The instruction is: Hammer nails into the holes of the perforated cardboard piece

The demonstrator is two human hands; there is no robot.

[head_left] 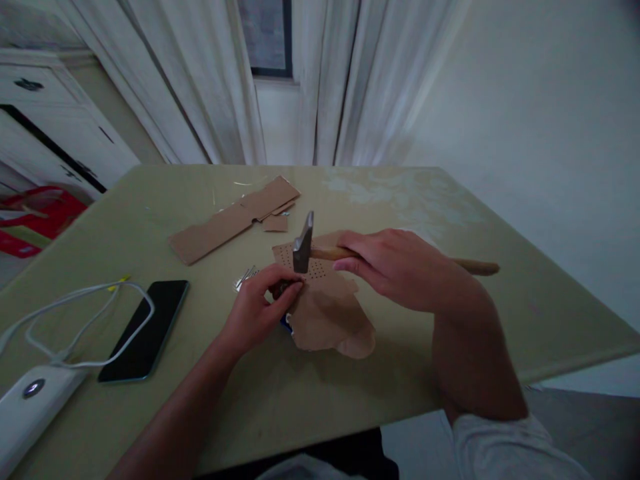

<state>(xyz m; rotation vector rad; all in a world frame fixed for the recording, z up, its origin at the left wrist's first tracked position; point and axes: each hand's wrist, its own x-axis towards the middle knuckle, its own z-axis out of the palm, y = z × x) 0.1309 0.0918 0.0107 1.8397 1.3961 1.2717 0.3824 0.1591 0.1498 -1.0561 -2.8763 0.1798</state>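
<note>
My right hand (400, 267) is closed around the wooden handle of a hammer (303, 247). The hammer's metal head hovers just above the fingertips of my left hand (265, 297). Those fingers are pinched together at the left edge of a piece of brown cardboard (330, 317); whatever is between them is too small to make out. Rows of small holes run across the cardboard's upper part. Just left of it, beside my left hand, lies a small pile of nails (247, 277). A bit of something blue shows under the cardboard's left edge.
Cardboard strips (230, 227) lie farther back on the table (400, 373). To the left are a phone (145, 330), a white cable (90, 290) looping over it, and a white power strip or similar block (37, 413). A red bag (43, 217) is beyond the table's left edge.
</note>
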